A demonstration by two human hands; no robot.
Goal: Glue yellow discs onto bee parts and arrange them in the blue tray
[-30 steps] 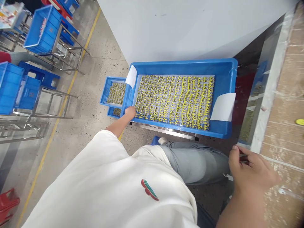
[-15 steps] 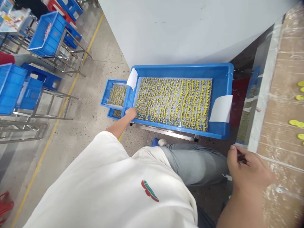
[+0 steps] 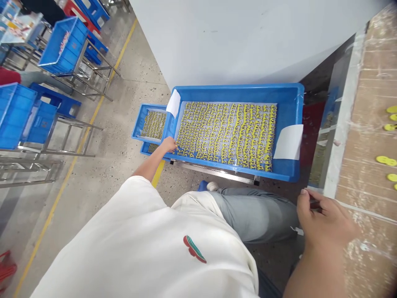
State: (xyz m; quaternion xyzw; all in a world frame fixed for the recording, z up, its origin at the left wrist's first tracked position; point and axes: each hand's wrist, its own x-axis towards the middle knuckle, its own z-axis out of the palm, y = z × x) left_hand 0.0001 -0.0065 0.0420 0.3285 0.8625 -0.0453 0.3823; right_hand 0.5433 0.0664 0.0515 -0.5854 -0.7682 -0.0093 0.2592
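Note:
My left hand (image 3: 168, 145) is closed at the near left corner of a large blue tray (image 3: 235, 87), with a small yellow piece (image 3: 176, 146) at its fingertips. Rows of small yellow-and-dark pieces (image 3: 226, 132) cover a pale sheet inside that tray; their exact kind is too small to tell. On the right, my right hand (image 3: 328, 219) hovers by the edge of a cardboard-topped table (image 3: 356, 174). Its thumb and forefinger press together, and what they hold, if anything, cannot be made out.
Two smaller blue trays (image 3: 135, 128) with similar pieces sit beyond the large tray's left end. White papers (image 3: 289, 142) hang over its rim. Flat yellow pieces (image 3: 386, 160) lie on the cardboard. A white panel (image 3: 242, 41) stands behind. Blue crates (image 3: 58, 49) on metal stands are at left.
My left hand has drawn back slightly to the left, and a yellow piece now shows at its fingertips. My right hand has hardly moved.

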